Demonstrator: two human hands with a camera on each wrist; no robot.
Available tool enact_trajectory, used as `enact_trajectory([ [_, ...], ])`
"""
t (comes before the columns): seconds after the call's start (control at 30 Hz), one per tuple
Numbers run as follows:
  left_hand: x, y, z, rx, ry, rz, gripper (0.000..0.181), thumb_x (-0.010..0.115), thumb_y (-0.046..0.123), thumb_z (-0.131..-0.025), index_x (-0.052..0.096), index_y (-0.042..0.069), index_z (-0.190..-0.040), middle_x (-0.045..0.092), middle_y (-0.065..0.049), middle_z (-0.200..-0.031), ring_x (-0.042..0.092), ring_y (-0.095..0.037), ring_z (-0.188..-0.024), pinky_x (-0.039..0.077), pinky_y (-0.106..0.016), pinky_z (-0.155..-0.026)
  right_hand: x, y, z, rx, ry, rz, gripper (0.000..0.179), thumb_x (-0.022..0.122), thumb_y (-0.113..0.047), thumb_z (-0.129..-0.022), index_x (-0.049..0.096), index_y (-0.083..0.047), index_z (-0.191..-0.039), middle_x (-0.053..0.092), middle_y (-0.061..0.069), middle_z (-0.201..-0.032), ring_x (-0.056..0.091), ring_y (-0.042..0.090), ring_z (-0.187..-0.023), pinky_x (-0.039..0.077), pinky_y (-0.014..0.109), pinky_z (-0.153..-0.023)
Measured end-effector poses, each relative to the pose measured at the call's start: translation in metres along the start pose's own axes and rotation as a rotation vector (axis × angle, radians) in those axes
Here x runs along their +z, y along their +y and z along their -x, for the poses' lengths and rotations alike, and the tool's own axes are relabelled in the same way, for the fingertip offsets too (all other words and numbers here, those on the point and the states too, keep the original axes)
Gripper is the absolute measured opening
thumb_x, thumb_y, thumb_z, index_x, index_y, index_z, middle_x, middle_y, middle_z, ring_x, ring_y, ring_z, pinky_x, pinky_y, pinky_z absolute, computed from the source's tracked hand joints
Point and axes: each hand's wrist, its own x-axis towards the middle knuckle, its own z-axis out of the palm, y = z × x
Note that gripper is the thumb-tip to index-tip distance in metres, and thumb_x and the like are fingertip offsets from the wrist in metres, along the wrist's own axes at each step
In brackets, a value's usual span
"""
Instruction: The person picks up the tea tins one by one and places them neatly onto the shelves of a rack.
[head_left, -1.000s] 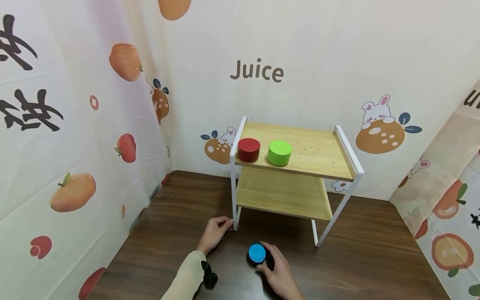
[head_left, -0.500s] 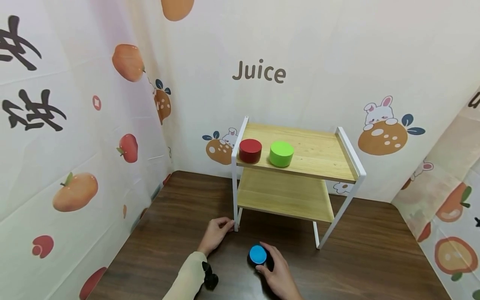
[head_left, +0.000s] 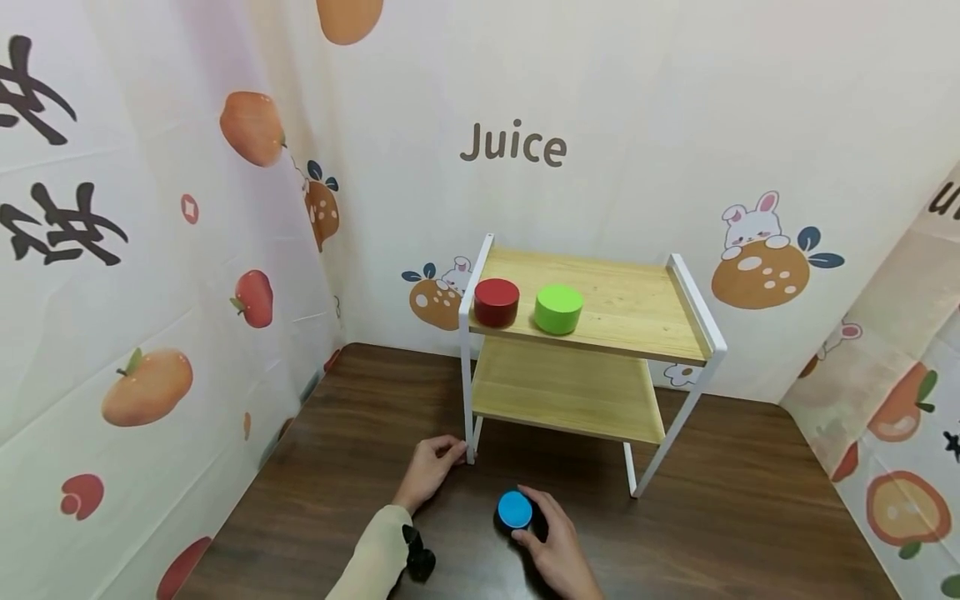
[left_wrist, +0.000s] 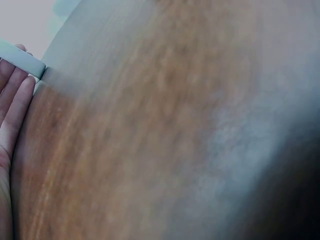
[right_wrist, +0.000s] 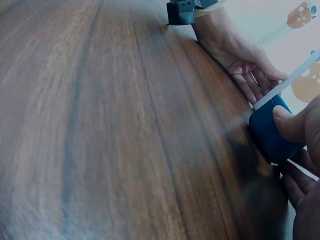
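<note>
A small two-tier shelf with wooden boards and a white frame stands on the table. At the foot of its front left leg, my left hand grips the white metal; the left wrist view catches the fingers behind that leg. My right hand holds a blue round block by its side, in front of the shelf and low over the tabletop. Seen from the right wrist, the thumb presses the near side of the blue block. On the top board sit a red round block and a green one.
The dark wooden table runs back to a fruit-printed curtain behind the shelf and on both sides. A black device is strapped at the left wrist. The shelf's lower board sits below the top one.
</note>
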Motion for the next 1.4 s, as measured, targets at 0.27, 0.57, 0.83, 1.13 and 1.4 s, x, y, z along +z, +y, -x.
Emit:
enact_trajectory([
  [0.27, -0.0017, 0.0011, -0.0039, 0.004, 0.003, 0.007, 0.021, 0.067, 0.017, -0.105, 0.079, 0.000, -0.102, 0.079, -0.017, -0.101, 0.074, -0.014, -0.091, 0.060, -0.020, -0.082, -0.0012, -0.0033, -0.0036, -0.002, 0.011, 0.009, 0.062, 0.084, -0.015, -0.090, 0.059, -0.015, -0.146, 0.062, 0.013, -0.143, 0.056, 0.044, -0.136, 0.045, 0.068, -0.109],
  [0.57, -0.0024, 0.0001, 0.0013, -0.016, -0.007, 0.025, 0.020, 0.066, 0.014, -0.105, 0.078, -0.002, -0.103, 0.079, -0.019, -0.103, 0.074, -0.011, -0.093, 0.060, -0.019, -0.083, -0.0010, -0.0038, -0.0013, 0.017, -0.010, 0.016, 0.062, 0.084, -0.015, -0.090, 0.059, -0.014, -0.147, 0.063, 0.014, -0.142, 0.057, 0.045, -0.135, 0.046, 0.068, -0.109],
  [0.83, -0.0010, 0.0019, 0.0037, -0.011, -0.005, 0.022, 0.021, 0.066, 0.016, -0.105, 0.078, -0.002, -0.103, 0.079, -0.017, -0.102, 0.073, -0.008, -0.090, 0.059, -0.019, -0.083, -0.0014, -0.0013, 0.0005, 0.000, 0.005, 0.019, 0.061, 0.084, -0.015, -0.090, 0.060, -0.012, -0.145, 0.064, 0.014, -0.140, 0.058, 0.045, -0.134, 0.046, 0.068, -0.108],
  [1.13, -0.0003, 0.0015, 0.0013, 0.000, -0.003, 0.025, 0.022, 0.067, 0.017, -0.105, 0.078, -0.002, -0.102, 0.079, -0.017, -0.101, 0.073, -0.009, -0.090, 0.059, -0.019, -0.082, -0.0022, -0.0010, 0.0001, -0.001, 0.032, 0.036, 0.059, 0.085, -0.015, -0.089, 0.062, -0.015, -0.144, 0.066, 0.010, -0.136, 0.060, 0.041, -0.132, 0.048, 0.066, -0.107],
  [1.4, -0.0003, 0.0013, -0.0006, -0.006, 0.000, 0.005, 0.021, 0.068, 0.018, -0.104, 0.079, 0.000, -0.101, 0.079, -0.016, -0.101, 0.072, -0.009, -0.089, 0.059, -0.019, -0.082, -0.0040, -0.0023, -0.0005, 0.007, 0.039, 0.026, 0.059, 0.085, -0.016, -0.089, 0.062, -0.015, -0.144, 0.066, 0.010, -0.136, 0.060, 0.041, -0.131, 0.049, 0.064, -0.107],
])
